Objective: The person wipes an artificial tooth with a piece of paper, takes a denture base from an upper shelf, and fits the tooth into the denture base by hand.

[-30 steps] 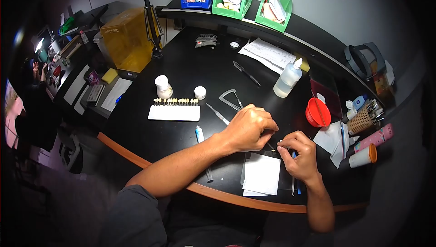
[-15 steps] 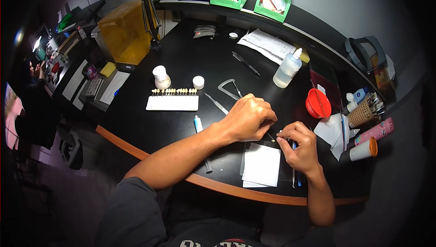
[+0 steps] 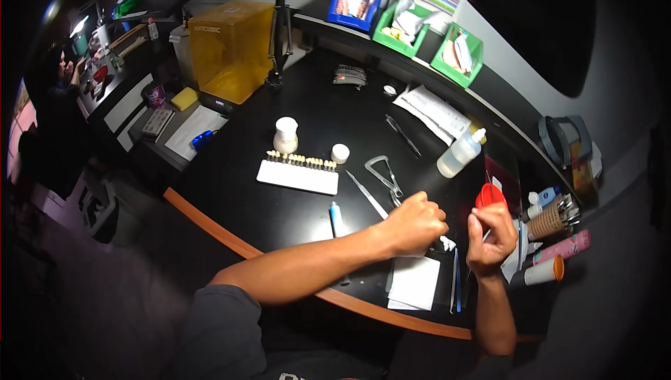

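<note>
My left hand (image 3: 418, 226) is closed in a loose fist above the top of the white paper pad (image 3: 414, 283). Whatever its fingers hold is hidden behind the knuckles. My right hand (image 3: 493, 240) is raised, thumb and fingertips pinched together, in front of the red bowl (image 3: 491, 195); I cannot make out anything between them. A small crumpled white piece (image 3: 447, 244) lies between the hands. Blue tweezers (image 3: 458, 283) and a thin metal instrument (image 3: 452, 292) lie right of the pad. Beyond my left hand are a metal caliper (image 3: 381, 170) and a slim pointed tool (image 3: 367, 193).
A tooth shade guide (image 3: 297, 177), white jars (image 3: 286, 135), a blue-capped syringe (image 3: 336, 219) and a pen (image 3: 403, 135) lie leftward and behind. A clear bottle (image 3: 461, 153) and a brush holder (image 3: 549, 220) stand right. Another person (image 3: 52, 121) sits far left.
My right hand has lifted away from my left hand, up and right to the red bowl. My left hand has stayed closed over the pad. The camera view has turned left.
</note>
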`<act>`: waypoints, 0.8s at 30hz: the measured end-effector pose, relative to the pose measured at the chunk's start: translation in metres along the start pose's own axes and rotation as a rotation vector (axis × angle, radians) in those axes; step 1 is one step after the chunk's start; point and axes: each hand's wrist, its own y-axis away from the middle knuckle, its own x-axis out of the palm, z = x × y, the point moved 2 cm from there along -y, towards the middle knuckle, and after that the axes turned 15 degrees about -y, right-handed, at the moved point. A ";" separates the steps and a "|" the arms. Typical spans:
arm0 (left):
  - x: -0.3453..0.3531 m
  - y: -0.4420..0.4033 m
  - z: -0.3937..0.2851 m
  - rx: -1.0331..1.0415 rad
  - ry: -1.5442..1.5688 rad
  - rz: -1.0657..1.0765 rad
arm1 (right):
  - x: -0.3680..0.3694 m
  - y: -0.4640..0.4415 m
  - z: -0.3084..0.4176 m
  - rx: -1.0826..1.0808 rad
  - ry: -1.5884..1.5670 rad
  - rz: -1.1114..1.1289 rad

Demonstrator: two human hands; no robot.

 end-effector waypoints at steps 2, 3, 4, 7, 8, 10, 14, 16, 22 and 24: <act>0.002 0.001 -0.003 0.014 -0.077 0.069 | 0.022 -0.046 0.000 -0.084 0.025 0.098; 0.006 0.002 -0.005 0.009 -0.096 0.060 | 0.034 -0.069 -0.002 -0.097 0.027 0.134; 0.006 0.001 -0.007 0.007 -0.081 0.071 | 0.047 -0.095 -0.005 -0.113 0.029 0.170; 0.011 0.001 -0.012 0.021 -0.139 0.080 | 0.089 -0.175 -0.019 -0.114 0.088 0.169; 0.012 0.002 -0.012 0.023 -0.122 0.002 | 0.104 -0.199 -0.027 -0.064 0.167 0.165; 0.015 0.001 -0.012 0.012 -0.130 -0.048 | 0.140 -0.248 -0.040 -0.065 0.228 0.154; 0.016 -0.002 -0.012 -0.022 -0.187 0.053 | 0.215 -0.346 -0.127 -0.186 0.338 0.382; 0.019 -0.007 -0.014 -0.009 -0.206 0.172 | 0.244 -0.371 -0.135 -0.085 0.668 0.409; 0.068 -0.018 -0.014 -0.418 0.571 -0.234 | 0.291 -0.395 -0.193 0.061 1.028 0.533; 0.006 -0.012 -0.002 -0.426 0.988 0.141 | 0.296 -0.392 -0.183 0.198 1.050 0.558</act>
